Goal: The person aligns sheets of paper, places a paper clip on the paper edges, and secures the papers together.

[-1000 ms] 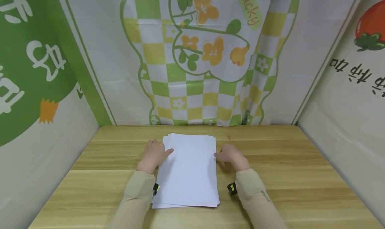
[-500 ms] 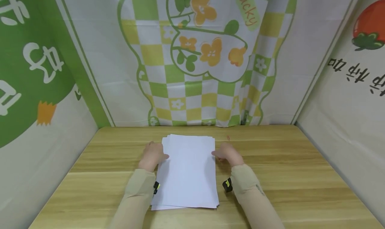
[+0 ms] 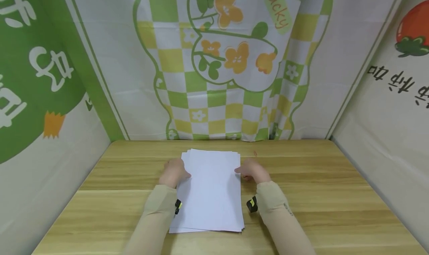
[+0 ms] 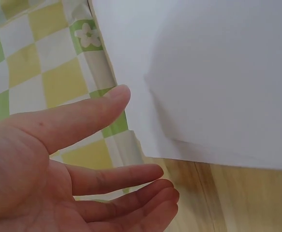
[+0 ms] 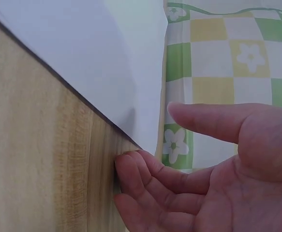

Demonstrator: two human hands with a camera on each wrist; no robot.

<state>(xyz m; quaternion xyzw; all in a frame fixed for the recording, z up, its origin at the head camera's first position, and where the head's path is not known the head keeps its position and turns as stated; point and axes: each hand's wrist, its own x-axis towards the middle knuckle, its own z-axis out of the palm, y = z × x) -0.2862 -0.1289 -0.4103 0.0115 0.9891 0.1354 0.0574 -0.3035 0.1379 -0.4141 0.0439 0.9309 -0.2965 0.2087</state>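
Observation:
A stack of white paper sheets (image 3: 211,191) lies flat on the table, its edges slightly uneven. At its left side is my left hand (image 3: 174,172); in the left wrist view the thumb (image 4: 117,96) and fingers are extended and spread apart, with no sheet between them. My right hand (image 3: 254,170) is at the stack's right side. The right wrist view has its fingers (image 5: 131,171) loosely bent by the paper's edge, while the thumb (image 5: 194,116) stands apart from them. Whether the right fingertips touch the sheets I cannot tell.
The wooden table (image 3: 328,195) reaches back to a checked green and yellow curtain (image 3: 218,110). A small red loop-shaped thing (image 3: 255,153) lies behind the right hand. Printed cloth walls (image 3: 385,136) stand on both sides.
The right hand has shifted slightly left, over the stack's edge. My left hand's thumb has come down nearer the front, and its fingers have drawn in. The stack looks unmoved.

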